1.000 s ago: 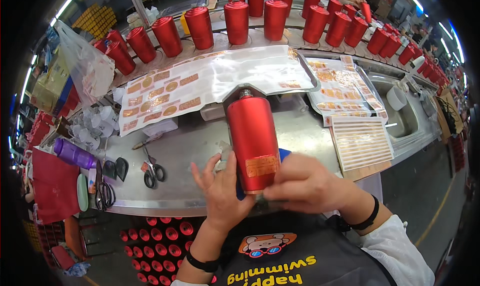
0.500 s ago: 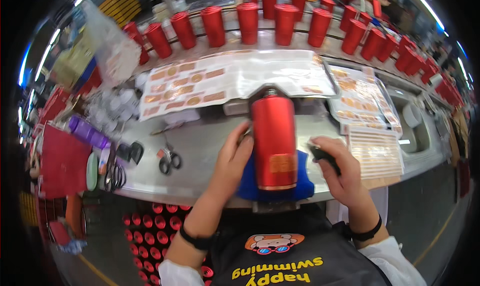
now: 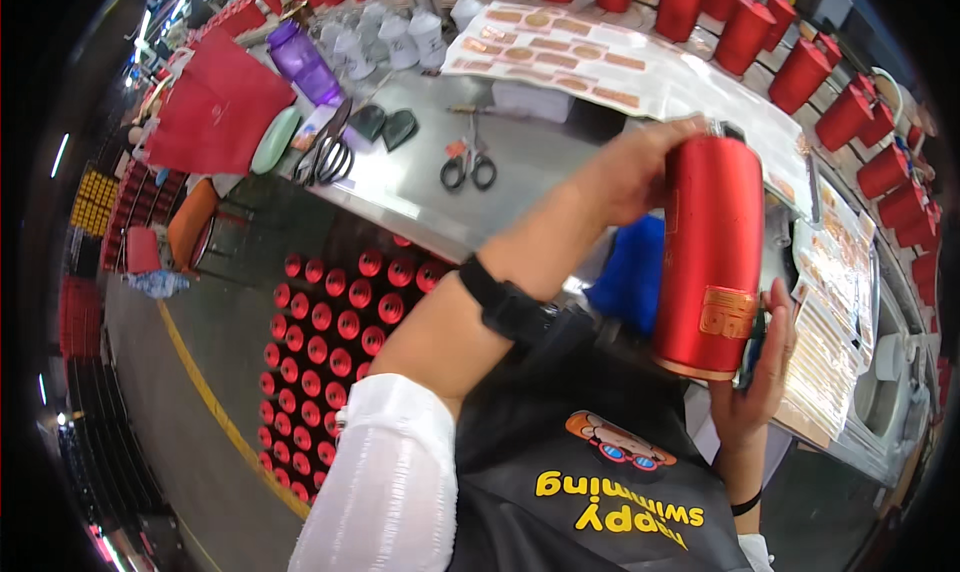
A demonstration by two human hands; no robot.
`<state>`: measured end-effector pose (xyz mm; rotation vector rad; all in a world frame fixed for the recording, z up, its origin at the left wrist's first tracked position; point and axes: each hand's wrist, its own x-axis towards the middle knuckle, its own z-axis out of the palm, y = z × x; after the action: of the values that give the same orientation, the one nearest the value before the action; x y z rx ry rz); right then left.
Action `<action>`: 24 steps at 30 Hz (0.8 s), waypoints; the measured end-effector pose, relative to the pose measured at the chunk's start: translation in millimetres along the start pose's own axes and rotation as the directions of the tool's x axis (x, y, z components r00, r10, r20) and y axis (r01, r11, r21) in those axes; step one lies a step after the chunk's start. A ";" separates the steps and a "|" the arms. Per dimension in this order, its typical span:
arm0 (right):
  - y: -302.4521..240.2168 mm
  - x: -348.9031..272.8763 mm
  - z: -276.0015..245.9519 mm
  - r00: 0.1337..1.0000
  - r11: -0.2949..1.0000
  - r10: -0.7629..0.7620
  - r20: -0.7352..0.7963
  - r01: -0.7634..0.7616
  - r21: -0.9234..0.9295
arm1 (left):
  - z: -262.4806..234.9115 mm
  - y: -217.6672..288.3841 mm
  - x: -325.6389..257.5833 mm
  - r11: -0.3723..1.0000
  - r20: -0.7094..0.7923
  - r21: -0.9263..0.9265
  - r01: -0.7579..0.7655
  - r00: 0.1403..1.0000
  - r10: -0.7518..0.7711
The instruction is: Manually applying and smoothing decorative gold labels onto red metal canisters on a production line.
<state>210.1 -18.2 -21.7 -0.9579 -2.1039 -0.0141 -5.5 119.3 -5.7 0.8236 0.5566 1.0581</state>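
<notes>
Red bottle [image 3: 708, 257] at right of centre in the frame, tilted, neck toward the top, base over the edge of a black apron [image 3: 560, 442]. Metallic gold label [image 3: 728, 312] low on its visible side, toward the right edge.

Left hand [image 3: 650, 167] at the bottle's upper left, fingers bent round the neck end, holding it; fingertips partly out of sight behind. Left forearm crosses the middle of the frame, black wristband [image 3: 485, 284] on it. Right hand [image 3: 755, 382] by the lower right side of the bottle, fingers long and nearly straight, pointing up the frame; thumb hidden, cannot tell whether they grip or only rest alongside.

Blue cloth [image 3: 625, 277] just left of the bottle, partly covered by it. Steel worktop [image 3: 415, 187] runs across upper centre: orange-tagged scissors [image 3: 468, 169] with black handles, two dark green heart-shaped pieces [image 3: 385, 128], purple drink bottle [image 3: 303, 64] at upper left.

Sticker sheet [image 3: 560, 52], white with gold patches, along the top; striped sheet [image 3: 822, 367] at right, sink [image 3: 905, 362] beyond. More red bottles stand in a curve, upper right. Lower left: rows of round red ends [image 3: 348, 324], near a yellow floor line [image 3: 222, 412]
</notes>
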 end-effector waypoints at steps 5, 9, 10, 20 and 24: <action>-16.5 25.6 3.7 0.992 0.989 -0.117 0.054 0.111 0.093 | -11.6 77.9 -89.5 0.839 0.039 0.405 -0.365 0.923 0.383; -53.7 79.6 36.1 0.962 0.945 -0.269 -0.040 0.271 0.185 | -40.2 141.4 -177.6 0.713 0.096 0.467 -0.523 0.832 0.547; -60.6 92.5 54.2 0.931 0.899 -0.354 -0.095 0.366 0.242 | -49.6 151.3 -210.5 0.712 0.072 0.474 -0.518 0.829 0.555; -150.1 146.3 161.4 0.815 0.796 -0.544 0.200 0.426 0.430 | -138.9 181.7 -409.1 0.521 -0.442 0.853 -0.024 0.499 0.746; -146.2 134.0 199.9 0.780 0.904 -0.425 0.459 0.344 0.253 | -233.8 150.6 -420.2 0.331 -0.474 0.854 0.401 0.340 0.812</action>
<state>-68.1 24.6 -22.8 -0.4391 -2.7157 0.2145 -428.9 -153.8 -14.1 1.2976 2.3781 1.5043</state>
